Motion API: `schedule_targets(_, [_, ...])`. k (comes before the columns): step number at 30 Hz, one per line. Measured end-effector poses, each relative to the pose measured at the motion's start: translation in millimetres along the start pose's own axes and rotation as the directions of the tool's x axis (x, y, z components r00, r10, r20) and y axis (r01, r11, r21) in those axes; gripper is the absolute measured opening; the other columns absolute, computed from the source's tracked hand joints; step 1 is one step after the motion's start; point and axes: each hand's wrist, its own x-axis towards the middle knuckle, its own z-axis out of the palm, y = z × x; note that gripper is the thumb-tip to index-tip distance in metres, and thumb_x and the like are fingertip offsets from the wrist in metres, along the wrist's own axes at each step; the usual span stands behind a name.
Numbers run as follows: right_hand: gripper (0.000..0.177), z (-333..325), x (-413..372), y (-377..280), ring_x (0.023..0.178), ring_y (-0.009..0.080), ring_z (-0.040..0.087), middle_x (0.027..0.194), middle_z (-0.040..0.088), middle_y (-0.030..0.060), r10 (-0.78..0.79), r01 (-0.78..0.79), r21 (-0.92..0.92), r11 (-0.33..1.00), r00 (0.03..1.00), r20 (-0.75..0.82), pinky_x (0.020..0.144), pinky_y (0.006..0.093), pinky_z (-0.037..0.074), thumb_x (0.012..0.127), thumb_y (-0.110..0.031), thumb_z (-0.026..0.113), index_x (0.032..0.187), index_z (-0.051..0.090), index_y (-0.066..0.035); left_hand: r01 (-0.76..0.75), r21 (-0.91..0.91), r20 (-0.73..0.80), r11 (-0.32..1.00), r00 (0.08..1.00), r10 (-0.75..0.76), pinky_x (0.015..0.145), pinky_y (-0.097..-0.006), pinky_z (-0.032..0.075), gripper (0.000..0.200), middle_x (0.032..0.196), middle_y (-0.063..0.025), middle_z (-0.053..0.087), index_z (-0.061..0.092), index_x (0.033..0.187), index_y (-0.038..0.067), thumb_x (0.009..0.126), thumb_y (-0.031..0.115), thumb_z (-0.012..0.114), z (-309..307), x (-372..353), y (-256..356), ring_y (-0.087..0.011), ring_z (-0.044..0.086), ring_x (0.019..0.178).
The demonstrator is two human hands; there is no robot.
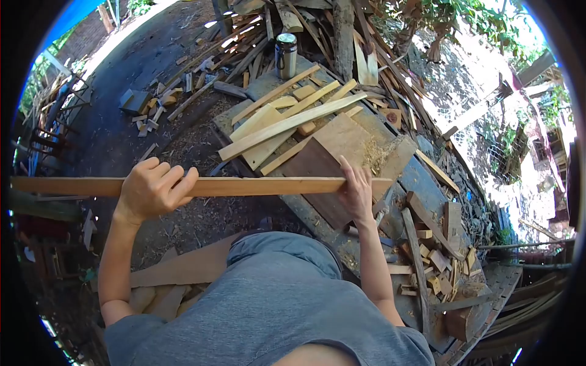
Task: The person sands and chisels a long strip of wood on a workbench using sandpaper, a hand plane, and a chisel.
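A long wood strip [256, 186] is held level over the near edge of the desk [427, 177]. The L hand [152, 188] is closed round it in a fist, approx. a third along from its L end. The R hand [357, 190] is laid near its R end, fingers straight over the top. The thumb is hidden, so the grip can't be told. A dark board [317, 177] lies under that end, w/ shavings [375, 155] beside it. Slats [287, 122] are piled behind, and a flask [285, 55] is stood at the far end.
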Motion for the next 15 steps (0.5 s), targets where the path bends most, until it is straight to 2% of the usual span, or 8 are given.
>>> schedule_targets(1, [0.082,7.0,5.1,2.2,0.109,0.0274,0.058,0.113,0.062,0.0097,-0.037,0.019,0.15,0.989,0.993,0.115,0.089,0.0391,0.045,0.062,-0.015,0.08,0.138,0.048,-0.017,0.007,0.013,-0.002,1.0,1.0,-0.007,0.053,-0.0315,0.039,0.058,0.069,0.0009,0.05,0.067,0.108,0.01,0.054,0.027,0.084,-1.6,1.1,-4.9,-0.015,0.05,0.056])
schedule_targets(2, [0.062,8.6,3.0,3.5,0.089,0.0254,0.064,0.091,0.066,0.006,-0.052,0.053,0.163,0.985,0.999,-0.012,0.075,0.0376,0.047,0.057,-0.014,0.078,0.116,0.059,-0.017,0.032,0.035,-0.052,0.999,0.998,-0.03,0.056,-0.0318,0.041,0.061,0.074,-0.0002,0.051,0.067,0.11,0.01,0.054,0.029,0.083,-3.5,2.6,-10.5,-0.0168,0.052,0.063])
schedule_targets(5, [0.043,-9.5,-17.3,0.8,0.081,0.0273,0.065,0.084,0.066,0.0066,0.072,-0.062,0.134,0.989,0.995,-0.069,0.069,0.0385,0.049,0.059,-0.014,0.077,0.1,0.062,-0.015,0.082,0.061,-0.194,0.995,0.979,-0.069,0.073,-0.0339,0.047,0.069,0.091,-0.0068,0.054,0.065,0.117,0.01,0.059,0.044,0.081,-16.8,27.3,-17.1,-0.0235,0.056,0.086])
schedule_targets(7, [0.027,-15.0,-38.6,1.4,0.069,0.033,0.065,0.073,0.065,0.0118,0.206,-0.175,0.184,0.967,0.965,-0.162,0.061,0.0405,0.05,0.062,-0.011,0.074,0.086,0.062,-0.01,0.223,-0.233,-0.386,0.946,0.872,-0.301,0.082,-0.0377,0.048,0.07,0.108,-0.0115,0.053,0.067,0.116,0.011,0.067,0.06,0.072,-33.3,42.2,-7.8,-0.0261,0.055,0.094])
schedule_targets(10, [0.028,-1.2,-87.3,10.8,0.064,0.0362,0.064,0.069,0.063,0.014,0.484,-0.451,0.203,0.869,0.859,-0.165,0.058,0.0434,0.049,0.066,-0.019,0.077,0.086,0.06,-0.01,-0.146,-0.94,-0.284,0.308,0.834,-0.473,0.085,-0.0399,0.049,0.078,0.113,-0.013,0.048,0.065,0.116,0.007,0.081,0.075,0.049,-57.4,49.4,15.9,-0.0239,0.05,0.1])
schedule_targets(11, [0.029,5.7,-100.9,12.9,0.063,0.0394,0.063,0.067,0.062,0.0177,0.536,-0.482,0.262,0.836,0.82,-0.201,0.057,0.0453,0.049,0.07,-0.022,0.077,0.086,0.058,-0.008,-0.315,-0.948,-0.296,0.03,0.848,-0.439,0.084,-0.042,0.05,0.071,0.114,-0.0107,0.044,0.065,0.117,0.012,0.088,0.073,0.042,-65.7,51.4,25.3,-0.0227,0.047,0.101])
schedule_targets(12, [0.029,9.8,-109.9,11.5,0.064,0.0394,0.064,0.068,0.062,0.0185,0.609,-0.548,0.285,0.786,0.765,-0.209,0.058,0.0453,0.049,0.072,-0.023,0.076,0.087,0.058,-0.006,-0.327,-0.945,-0.3,0.022,0.837,-0.457,0.084,-0.042,0.05,0.071,0.114,-0.0107,0.044,0.065,0.117,0.012,0.088,0.073,0.042,-83.5,53.9,36.5,-0.0227,0.047,0.101])
schedule_targets(15, [0.029,14.6,-118.2,2.8,0.067,0.0393,0.066,0.069,0.063,0.0199,0.742,-0.67,0.323,0.668,0.627,-0.236,0.06,0.0452,0.05,0.076,-0.025,0.074,0.087,0.057,-0.004,-0.351,-0.765,-0.116,-0.54,0.9,-0.421,0.07,-0.0307,0.051,0.047,0.087,-0.0073,0.049,0.066,0.103,0.009,0.106,0.04,0.031,-141.4,61.1,59.4,-0.0193,0.048,0.09])
